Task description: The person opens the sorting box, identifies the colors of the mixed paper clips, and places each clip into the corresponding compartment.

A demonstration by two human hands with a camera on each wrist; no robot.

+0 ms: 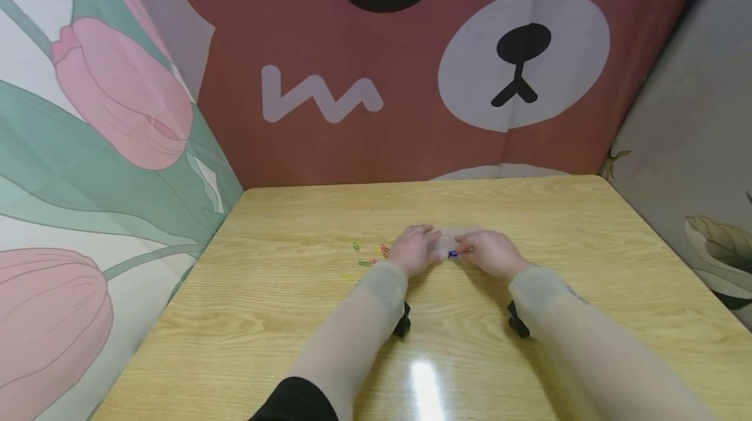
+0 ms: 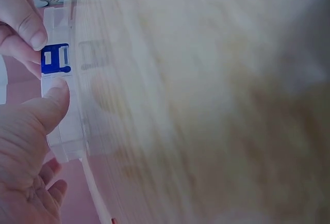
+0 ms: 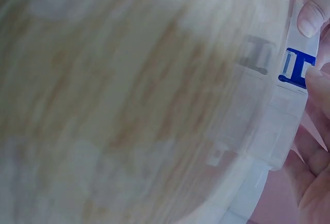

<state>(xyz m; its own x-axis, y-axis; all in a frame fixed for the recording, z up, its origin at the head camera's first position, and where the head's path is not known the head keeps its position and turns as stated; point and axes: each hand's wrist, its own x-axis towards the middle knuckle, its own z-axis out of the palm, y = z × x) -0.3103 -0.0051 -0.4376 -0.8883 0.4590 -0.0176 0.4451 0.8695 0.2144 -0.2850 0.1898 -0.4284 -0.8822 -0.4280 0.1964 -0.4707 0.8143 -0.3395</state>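
A small clear plastic box [image 1: 464,233] with a blue latch [image 1: 452,254] on its near side lies between my two hands. My left hand [image 1: 414,251] grips the box's left part. In the left wrist view its thumb [image 2: 58,97] presses on the front wall beside the latch, with other fingers behind. From the right side, my right hand [image 1: 490,252] holds the box; in the right wrist view its thumb [image 3: 317,82] is right at the blue latch [image 3: 297,68]. The lid looks flat and closed along the front.
Left of my left hand, several coloured paper clips lie loose on the wooden table [image 1: 282,316], among them a green paper clip [image 1: 356,247] and a red paper clip [image 1: 384,250]. A printed cloth [image 1: 352,147] hangs behind the table's far edge.
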